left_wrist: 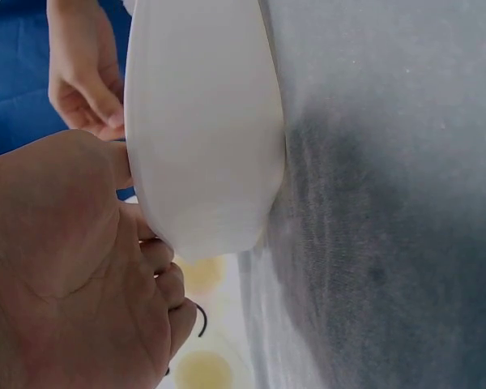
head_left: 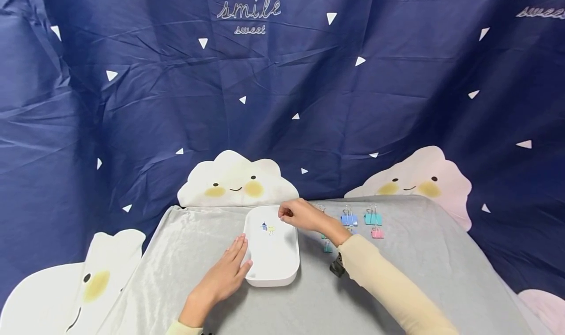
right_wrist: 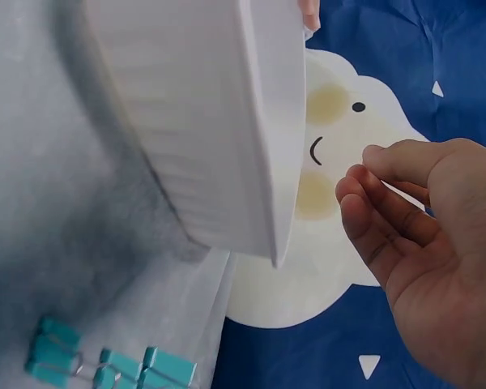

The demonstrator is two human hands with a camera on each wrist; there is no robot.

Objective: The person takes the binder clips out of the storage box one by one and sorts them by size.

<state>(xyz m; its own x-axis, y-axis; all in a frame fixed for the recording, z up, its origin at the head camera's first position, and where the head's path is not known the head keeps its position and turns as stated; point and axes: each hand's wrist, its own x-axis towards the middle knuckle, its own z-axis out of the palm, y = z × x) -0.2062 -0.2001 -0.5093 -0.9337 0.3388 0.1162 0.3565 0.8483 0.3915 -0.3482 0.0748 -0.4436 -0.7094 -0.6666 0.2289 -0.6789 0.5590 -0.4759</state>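
Note:
A white rectangular tray (head_left: 271,256) stands on the cloth, with a small blue binder clip (head_left: 264,226) and a yellow binder clip (head_left: 271,229) inside. My left hand (head_left: 224,273) rests along its left rim, fingers extended; the left wrist view shows the fingertips at the rim of the tray (left_wrist: 202,121). Over the tray's far right corner hovers my right hand (head_left: 302,215). In the right wrist view, the thumb and fingers of the right hand (right_wrist: 437,235) are loosely bent, with nothing visible between them, beside the tray wall (right_wrist: 186,121).
Right of the tray lie several binder clips, among them a large blue one (head_left: 349,220), a large teal one (head_left: 372,219), a pink one (head_left: 377,233) and a small green one (head_left: 327,247). My right forearm partly hides others. A dark blue curtain (head_left: 282,90) hangs behind the grey cloth (head_left: 198,232).

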